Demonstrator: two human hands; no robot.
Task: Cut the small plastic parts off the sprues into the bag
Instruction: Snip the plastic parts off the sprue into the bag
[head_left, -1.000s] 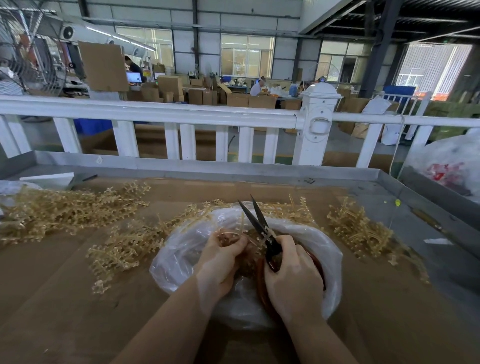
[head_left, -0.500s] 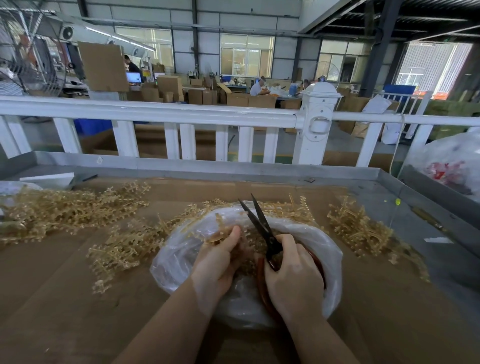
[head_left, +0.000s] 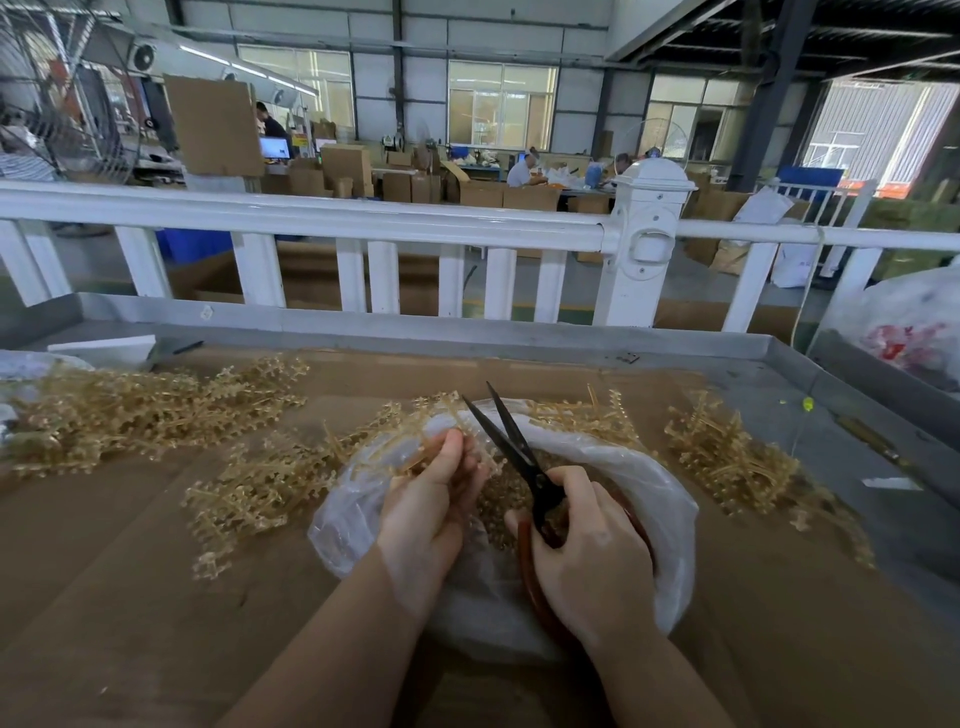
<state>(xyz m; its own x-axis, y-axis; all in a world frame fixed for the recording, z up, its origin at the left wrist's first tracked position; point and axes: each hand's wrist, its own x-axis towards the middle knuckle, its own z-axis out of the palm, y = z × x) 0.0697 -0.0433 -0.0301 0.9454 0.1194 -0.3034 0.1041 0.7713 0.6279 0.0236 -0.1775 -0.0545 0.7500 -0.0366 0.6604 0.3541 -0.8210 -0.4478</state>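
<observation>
A clear plastic bag (head_left: 670, 525) lines a reddish bowl in front of me, with small tan cut parts (head_left: 501, 499) lying inside. My left hand (head_left: 431, 499) pinches a tan sprue (head_left: 415, 452) over the bag's left rim. My right hand (head_left: 587, 551) grips black scissors (head_left: 511, 447); their blades stand apart and point up and away, just right of the sprue. Loose tan sprues lie in piles on the cardboard to the left (head_left: 135, 410), near the bag (head_left: 265, 483) and to the right (head_left: 727, 457).
Brown cardboard (head_left: 130, 597) covers a metal tray table with a raised rim (head_left: 441, 332). A white railing (head_left: 363, 218) runs behind it. A filled plastic sack (head_left: 914, 327) sits at the far right. A white block (head_left: 104, 345) lies at the back left.
My left hand has risen from inside the bag to its left rim, bringing a sprue up beside the scissor blades. The right hand and scissors have barely moved.
</observation>
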